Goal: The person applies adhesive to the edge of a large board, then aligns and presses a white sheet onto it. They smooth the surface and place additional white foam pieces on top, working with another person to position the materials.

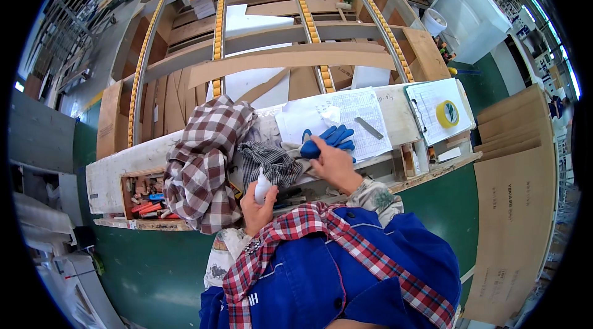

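My left hand [256, 210], near the bench's front edge, is closed around a small white squeeze bottle [262, 185], its narrow tip pointing up. My right hand [336, 167] pinches a blue-coated work glove [311, 148]. More blue glove fingers [338, 136] spread out just beyond that hand, over printed sheets [364, 113]. Between my hands lies a crumpled dark striped cloth [269, 162]. To the left of it, a brown-and-white checked cloth [207, 162] is heaped over the bench edge.
A grey metal strip [369, 128] lies on the sheets. At the right are a clipboard [422, 120] and a yellow tape roll [447, 114]. An open compartment [145, 196] at the left holds markers and small items. Beyond the bench stands a frame with yellow roller tracks [302, 14].
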Motion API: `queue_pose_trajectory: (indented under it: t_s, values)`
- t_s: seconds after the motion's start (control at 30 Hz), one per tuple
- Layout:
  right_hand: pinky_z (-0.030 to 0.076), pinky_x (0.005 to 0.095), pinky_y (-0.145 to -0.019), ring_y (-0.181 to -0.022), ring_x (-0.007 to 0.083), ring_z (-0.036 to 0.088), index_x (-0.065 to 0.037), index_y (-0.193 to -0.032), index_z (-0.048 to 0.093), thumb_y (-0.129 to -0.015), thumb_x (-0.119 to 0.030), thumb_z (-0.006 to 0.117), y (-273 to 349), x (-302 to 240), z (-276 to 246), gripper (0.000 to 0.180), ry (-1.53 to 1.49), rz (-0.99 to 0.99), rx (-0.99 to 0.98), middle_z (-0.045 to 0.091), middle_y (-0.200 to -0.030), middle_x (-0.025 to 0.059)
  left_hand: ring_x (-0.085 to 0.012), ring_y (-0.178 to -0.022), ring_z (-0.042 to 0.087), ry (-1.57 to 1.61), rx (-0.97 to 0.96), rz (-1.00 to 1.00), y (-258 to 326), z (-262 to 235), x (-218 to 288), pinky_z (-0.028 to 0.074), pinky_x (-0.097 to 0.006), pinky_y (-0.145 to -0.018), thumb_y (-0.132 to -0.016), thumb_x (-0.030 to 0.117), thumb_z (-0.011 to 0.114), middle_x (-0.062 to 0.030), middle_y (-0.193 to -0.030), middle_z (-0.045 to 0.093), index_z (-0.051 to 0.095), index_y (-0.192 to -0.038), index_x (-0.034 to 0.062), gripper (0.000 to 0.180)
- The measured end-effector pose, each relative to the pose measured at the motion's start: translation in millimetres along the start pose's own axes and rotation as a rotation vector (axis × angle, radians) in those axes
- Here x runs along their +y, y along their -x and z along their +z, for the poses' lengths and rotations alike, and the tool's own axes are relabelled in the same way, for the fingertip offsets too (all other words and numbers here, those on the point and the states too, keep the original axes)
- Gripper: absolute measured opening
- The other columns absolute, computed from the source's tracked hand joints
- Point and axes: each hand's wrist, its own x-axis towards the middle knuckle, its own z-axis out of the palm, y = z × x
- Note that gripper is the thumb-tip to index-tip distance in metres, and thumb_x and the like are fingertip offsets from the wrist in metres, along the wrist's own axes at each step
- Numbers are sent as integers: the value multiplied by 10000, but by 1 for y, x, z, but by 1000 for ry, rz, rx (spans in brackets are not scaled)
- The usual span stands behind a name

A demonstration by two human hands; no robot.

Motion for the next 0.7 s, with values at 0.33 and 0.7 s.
queue_pose_trajectory:
  t_s: [0.33,0.7]
  values:
    - [417,335,-558,-631,239,531,-37,-692,633,-716,-220,664,-19,5,-57,188,53,-181,612,581,-686,72,-86,-548,545,5,-273,27,-13,17,22,426,-231,-517,-795,154,625,-49,-633,598,561,-869,-12,193]
    - [439,197,-689,-786,98,552,55,-1017,568,-872,-165,488,8,-22,-40,276,-1502,119,-498,609,-894,57,-60,-566,503,111,-506,-51,-13,13,33,401,-209,-514,-843,237,571,-25,-659,586,558,-871,-13,251]
